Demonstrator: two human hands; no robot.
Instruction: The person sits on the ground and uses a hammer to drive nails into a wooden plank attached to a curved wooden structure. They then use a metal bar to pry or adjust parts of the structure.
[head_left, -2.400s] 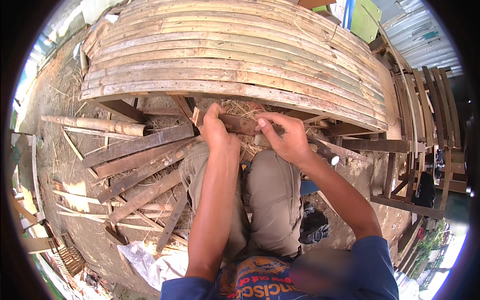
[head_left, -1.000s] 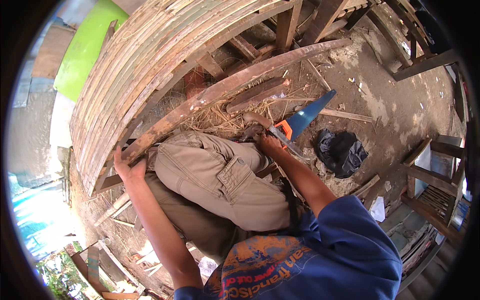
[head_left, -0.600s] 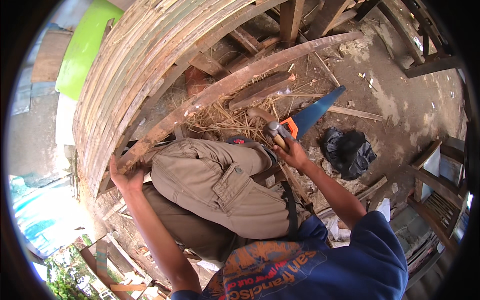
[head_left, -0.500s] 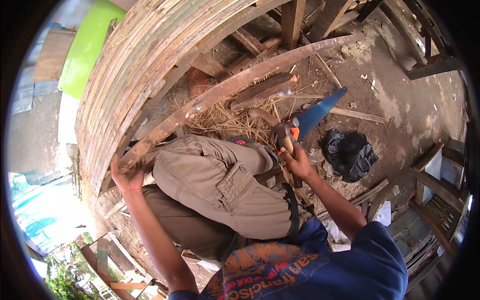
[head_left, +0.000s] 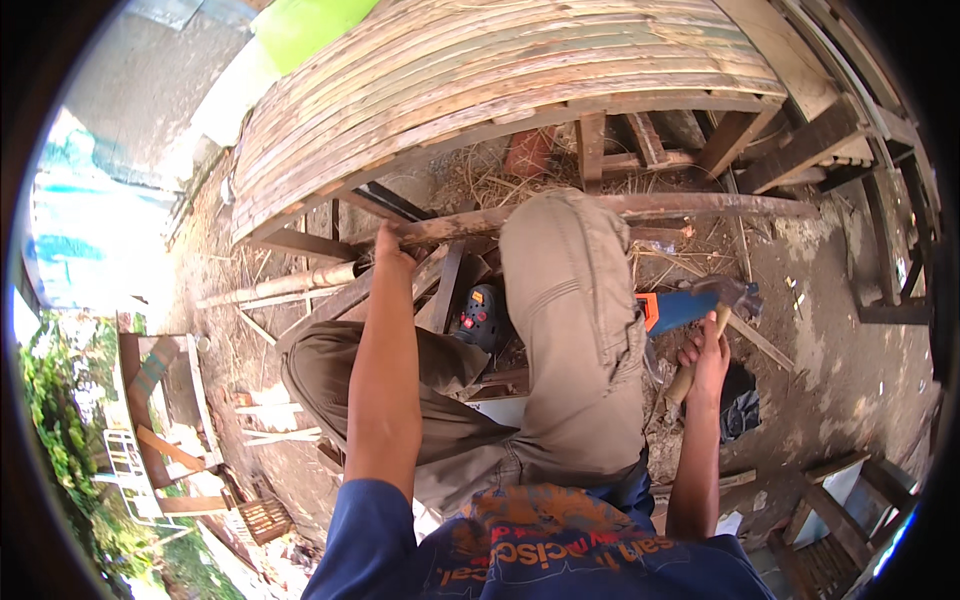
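My left hand (head_left: 394, 246) grips the near left end of a long, reddish-brown wooden plank (head_left: 700, 205); some of its fingers are hidden. The plank runs rightward past my raised knee, in front of a slatted bamboo bench (head_left: 480, 80). Closed round the wooden handle of a claw hammer (head_left: 722, 316), my right hand (head_left: 706, 358) is off to the right of my knee. Just beyond the hammer lies a handsaw (head_left: 684, 309) with a blue blade and orange handle, partly covered by the hammer head.
A black plastic bag (head_left: 740, 402) lies on the ground beyond my right forearm. Dry straw and wood scraps litter the ground beneath the bench. Wooden frames (head_left: 880, 230) stand at the far right, and a wooden chair (head_left: 840, 520) at the near right. My shoe (head_left: 478, 318) rests beside loose timber.
The view has turned, so the bench and plank now lie more crosswise. The hammer, in my right hand, has moved right, away from my knee. My left hand stays at the plank's end.
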